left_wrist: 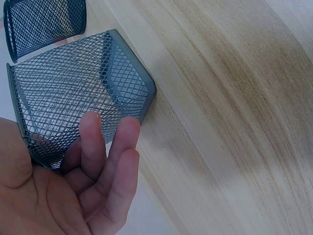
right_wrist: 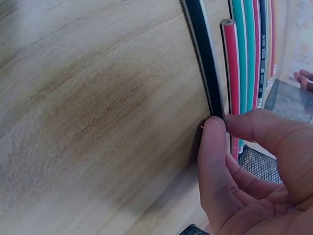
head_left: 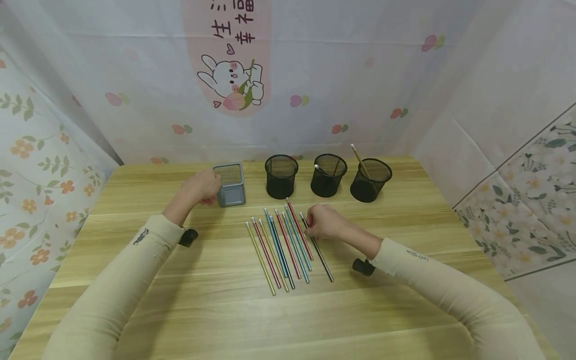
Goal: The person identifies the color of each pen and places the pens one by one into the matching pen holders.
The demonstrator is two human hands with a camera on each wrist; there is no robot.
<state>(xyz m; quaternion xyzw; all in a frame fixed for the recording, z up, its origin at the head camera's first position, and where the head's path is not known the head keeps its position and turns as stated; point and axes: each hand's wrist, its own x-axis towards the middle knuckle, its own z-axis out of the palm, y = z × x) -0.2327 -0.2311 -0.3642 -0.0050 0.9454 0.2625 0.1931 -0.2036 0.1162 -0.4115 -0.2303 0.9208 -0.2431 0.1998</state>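
My left hand (head_left: 202, 187) is at the left edge of a grey square mesh pen holder (head_left: 232, 196). In the left wrist view, its thumb and index finger pinch the holder's rim, the other fingers loosely bent beside the mesh. Between thumb and index finger, my right hand (head_left: 326, 221) pinches a black pencil (right_wrist: 203, 44) near its eraser end. That pencil lies at the right of a row of pencils in red, blue, gold and black, including a red pencil (right_wrist: 231, 63) right beside it.
Three round black mesh cups stand along the back: a left cup (head_left: 280, 187), a middle cup (head_left: 325, 187) with pencils inside, and a right cup (head_left: 365, 192) with a gold pencil (head_left: 360, 161) leaning out. A printed curtain (head_left: 360, 75) hangs behind the wooden table (head_left: 288, 325).
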